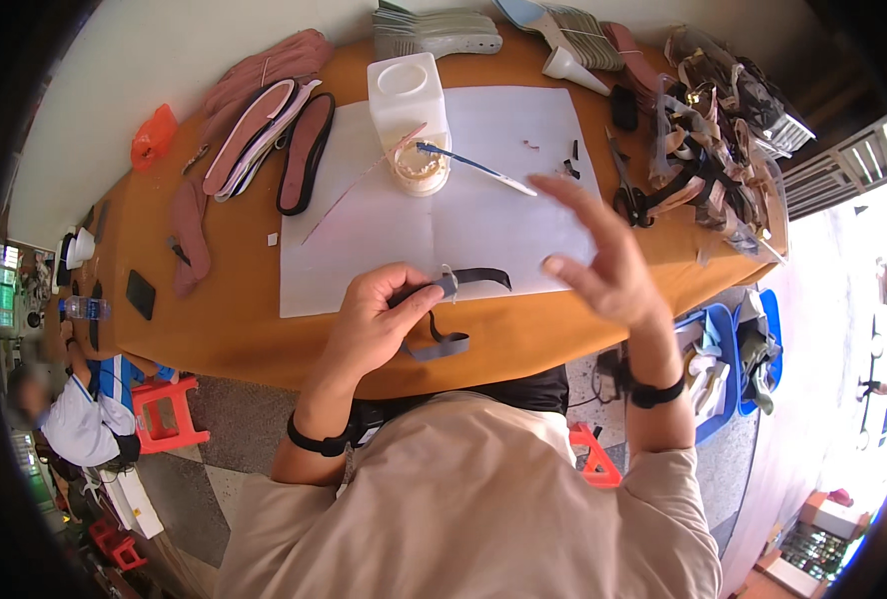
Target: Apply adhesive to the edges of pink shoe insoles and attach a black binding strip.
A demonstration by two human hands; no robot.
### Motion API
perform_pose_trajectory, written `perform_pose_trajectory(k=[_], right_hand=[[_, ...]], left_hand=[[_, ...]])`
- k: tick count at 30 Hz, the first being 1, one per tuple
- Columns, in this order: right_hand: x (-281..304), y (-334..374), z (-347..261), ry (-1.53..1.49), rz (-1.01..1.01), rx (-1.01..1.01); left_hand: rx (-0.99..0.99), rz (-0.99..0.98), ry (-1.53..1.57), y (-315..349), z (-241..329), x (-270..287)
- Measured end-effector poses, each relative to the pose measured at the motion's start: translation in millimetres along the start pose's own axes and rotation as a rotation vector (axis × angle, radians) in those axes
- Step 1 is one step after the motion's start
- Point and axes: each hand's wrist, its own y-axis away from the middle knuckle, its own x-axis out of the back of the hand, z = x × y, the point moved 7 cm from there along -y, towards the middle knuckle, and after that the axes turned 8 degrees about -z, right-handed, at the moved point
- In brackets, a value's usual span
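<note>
My left hand (369, 314) is closed on a dark strap (483, 275) with a small pale ring or buckle on it, above the near edge of the white paper (493, 230). A grey-black tail of the strap hangs down below the fingers. My right hand (611, 262) is held up on the right, fingers apart, with nothing in it. Nearest to it is the white handle end of a blue-and-white brush (485, 173). The brush rests across a white pot (424, 186) crusted with cream-coloured paste. A thin pinkish stick (349, 197) also leans on the pot.
A white plastic container (407, 90) stands behind the pot. Shoe insoles (307, 155) lie left, scissors (628, 190) right. At the right edge is a clear bin (668, 130) of straps and scraps. A person (79, 419) sits at the far left.
</note>
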Motion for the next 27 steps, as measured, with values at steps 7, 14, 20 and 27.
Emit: perform_pose_trajectory(k=[7, 14, 20, 27], right_hand=[[-103.6, -31.4, -30.6, -0.245, -0.320, 0.103], [-81.8, 7.4, 10.3, -0.280, -0.354, -0.304], [-64.7, 33.2, 17.6, -0.476, -0.101, -0.397], [-77.7, 26.3, -13.5, -0.558, -0.103, -0.314]], left_hand=[[-0.122, -0.086, -0.014, 5.7, 18.2, -3.3], [-0.015, 0.046, 0.044, 26.6, -9.6, 44.0], [0.012, 0.039, 0.062, 37.2, -18.9, 69.5], [0.023, -0.190, -0.184, 29.8, -25.8, 41.2]])
